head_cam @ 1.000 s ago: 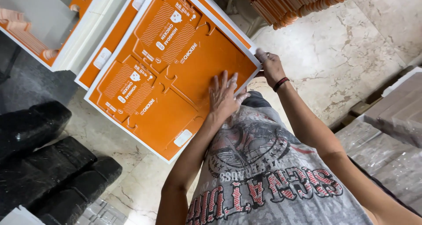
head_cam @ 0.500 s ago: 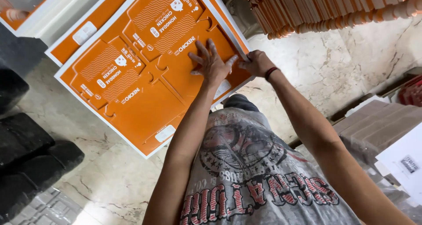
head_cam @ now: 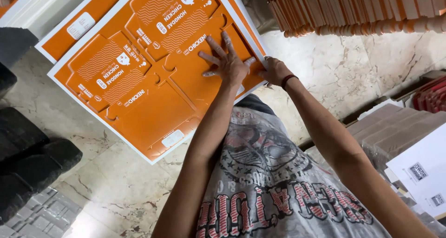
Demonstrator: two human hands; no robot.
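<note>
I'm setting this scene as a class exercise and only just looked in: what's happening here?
A person in a grey printed shirt leans over an orange printed card sheet, a flat die-cut box blank, the topmost over more sheets on a marble floor. The left hand lies flat on the sheet with fingers spread. The right hand takes its near edge. A stack of orange blanks stands behind.

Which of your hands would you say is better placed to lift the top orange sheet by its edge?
Probably the right hand: it sits at the white edge of the orange sheet, while the left hand lies flat, fingers spread, on the printed face.
</note>
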